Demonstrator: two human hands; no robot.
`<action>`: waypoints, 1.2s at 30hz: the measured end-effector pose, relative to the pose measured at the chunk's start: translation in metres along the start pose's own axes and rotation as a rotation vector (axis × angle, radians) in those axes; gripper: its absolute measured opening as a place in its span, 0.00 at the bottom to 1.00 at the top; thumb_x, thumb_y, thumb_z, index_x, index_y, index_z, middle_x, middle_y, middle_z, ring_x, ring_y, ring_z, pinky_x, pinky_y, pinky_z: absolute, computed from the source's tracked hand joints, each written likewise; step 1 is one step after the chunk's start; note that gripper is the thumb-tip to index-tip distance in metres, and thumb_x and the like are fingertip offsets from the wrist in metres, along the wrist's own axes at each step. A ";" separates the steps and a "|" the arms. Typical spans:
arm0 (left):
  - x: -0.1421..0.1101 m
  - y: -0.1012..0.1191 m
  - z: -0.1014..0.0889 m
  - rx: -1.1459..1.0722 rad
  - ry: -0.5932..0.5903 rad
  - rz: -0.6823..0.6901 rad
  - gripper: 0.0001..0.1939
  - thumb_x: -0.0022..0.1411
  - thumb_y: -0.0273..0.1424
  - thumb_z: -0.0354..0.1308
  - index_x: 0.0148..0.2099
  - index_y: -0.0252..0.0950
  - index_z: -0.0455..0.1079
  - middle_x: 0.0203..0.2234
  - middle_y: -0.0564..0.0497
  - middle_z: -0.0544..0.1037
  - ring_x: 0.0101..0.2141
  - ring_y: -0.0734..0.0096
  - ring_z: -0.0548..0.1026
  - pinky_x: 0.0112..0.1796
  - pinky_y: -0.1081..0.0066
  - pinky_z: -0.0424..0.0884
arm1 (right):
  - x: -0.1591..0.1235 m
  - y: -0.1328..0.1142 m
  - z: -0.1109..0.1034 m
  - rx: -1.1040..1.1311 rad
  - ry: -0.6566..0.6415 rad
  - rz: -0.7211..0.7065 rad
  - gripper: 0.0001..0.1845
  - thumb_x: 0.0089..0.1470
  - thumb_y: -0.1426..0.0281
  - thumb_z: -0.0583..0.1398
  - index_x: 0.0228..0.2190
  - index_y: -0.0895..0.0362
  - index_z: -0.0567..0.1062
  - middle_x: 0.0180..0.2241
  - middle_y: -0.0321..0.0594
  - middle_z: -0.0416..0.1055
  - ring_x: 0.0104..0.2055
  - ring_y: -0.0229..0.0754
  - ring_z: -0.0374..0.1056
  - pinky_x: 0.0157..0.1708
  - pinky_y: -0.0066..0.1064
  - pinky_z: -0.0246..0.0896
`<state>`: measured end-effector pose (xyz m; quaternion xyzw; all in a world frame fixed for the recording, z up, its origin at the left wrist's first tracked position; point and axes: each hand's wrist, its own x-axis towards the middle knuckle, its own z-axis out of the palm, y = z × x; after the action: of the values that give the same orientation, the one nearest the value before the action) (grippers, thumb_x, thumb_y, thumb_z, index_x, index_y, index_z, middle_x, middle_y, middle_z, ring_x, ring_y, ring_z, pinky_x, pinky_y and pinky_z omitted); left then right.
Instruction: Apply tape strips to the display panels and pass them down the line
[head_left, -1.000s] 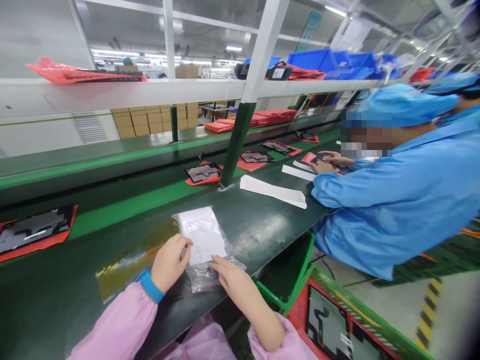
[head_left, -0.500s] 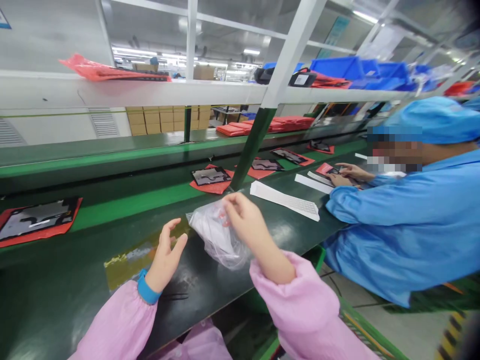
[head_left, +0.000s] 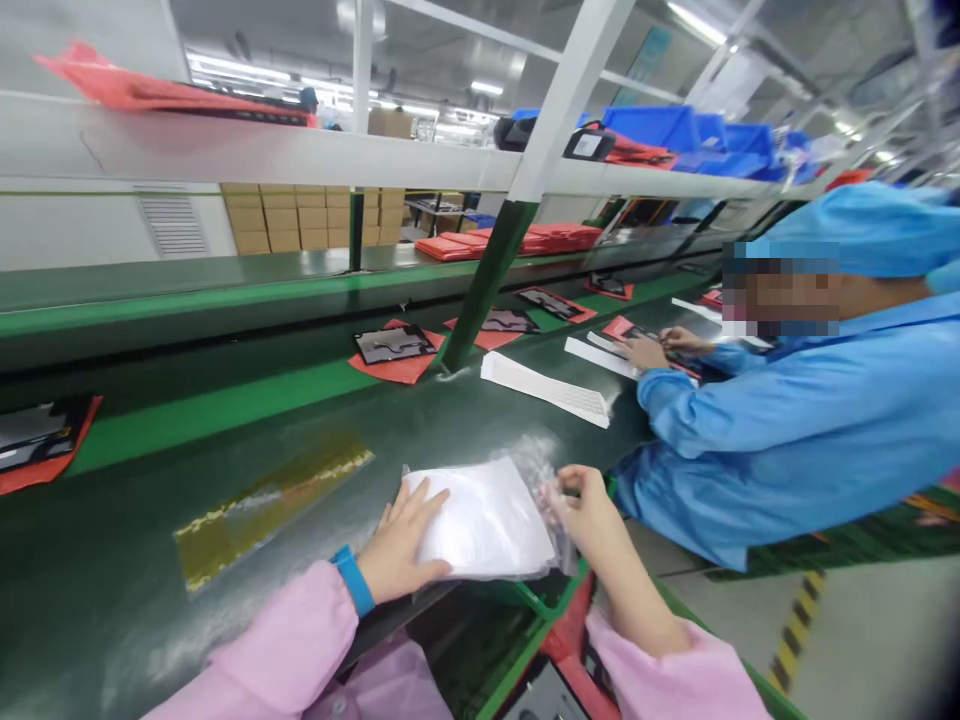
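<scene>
A clear plastic bag (head_left: 541, 460) with a stack of white sheets (head_left: 484, 515) in it lies at the front edge of the dark green bench. My left hand (head_left: 401, 545), with a blue band at the wrist, rests on the left side of the stack, fingers spread and flat. At the right end of the bag, my right hand (head_left: 589, 515) pinches the crumpled plastic between thumb and fingers. Left of the bag, a yellowish transparent strip (head_left: 262, 510) lies on the bench.
Dark flat panels on red bags (head_left: 394, 350) line the bench's back. White label strips (head_left: 547, 388) lie right of centre. A slanted post (head_left: 491, 280) rises behind them. A co-worker in blue (head_left: 787, 420) sits at right. Below the edge, a green-framed rack holds another panel (head_left: 551, 695).
The bag came down toward the front edge and its white stack now lies flat. My left hand moved right onto it; my right hand shifted right and down, holding the plastic.
</scene>
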<state>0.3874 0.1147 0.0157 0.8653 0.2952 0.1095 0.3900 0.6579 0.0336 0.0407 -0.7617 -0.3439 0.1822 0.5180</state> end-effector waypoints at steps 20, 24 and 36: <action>0.042 -0.013 -0.016 0.344 0.223 -0.054 0.25 0.63 0.17 0.48 0.56 0.43 0.72 0.65 0.41 0.64 0.68 0.40 0.52 0.61 0.32 0.47 | -0.006 0.019 0.009 -0.569 -0.741 -0.513 0.27 0.35 0.88 0.57 0.35 0.54 0.81 0.49 0.44 0.76 0.58 0.51 0.66 0.60 0.46 0.57; 0.028 0.007 -0.013 0.314 0.207 -0.015 0.23 0.63 0.19 0.50 0.58 0.39 0.70 0.64 0.39 0.65 0.67 0.41 0.54 0.62 0.37 0.52 | 0.005 0.002 0.010 -0.707 -0.825 -0.618 0.15 0.44 0.84 0.60 0.30 0.55 0.81 0.44 0.44 0.79 0.52 0.51 0.71 0.56 0.43 0.61; 0.014 0.025 -0.016 -0.207 0.292 -0.016 0.41 0.56 0.18 0.53 0.70 0.39 0.47 0.57 0.40 0.73 0.52 0.57 0.76 0.54 0.54 0.68 | -0.019 -0.089 0.064 -0.609 -0.743 -0.851 0.12 0.56 0.80 0.58 0.41 0.55 0.72 0.45 0.41 0.73 0.49 0.43 0.70 0.49 0.35 0.64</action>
<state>0.4026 0.1204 0.0447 0.7933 0.3425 0.2605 0.4308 0.5745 0.0823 0.0953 -0.5577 -0.8091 0.1065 0.1519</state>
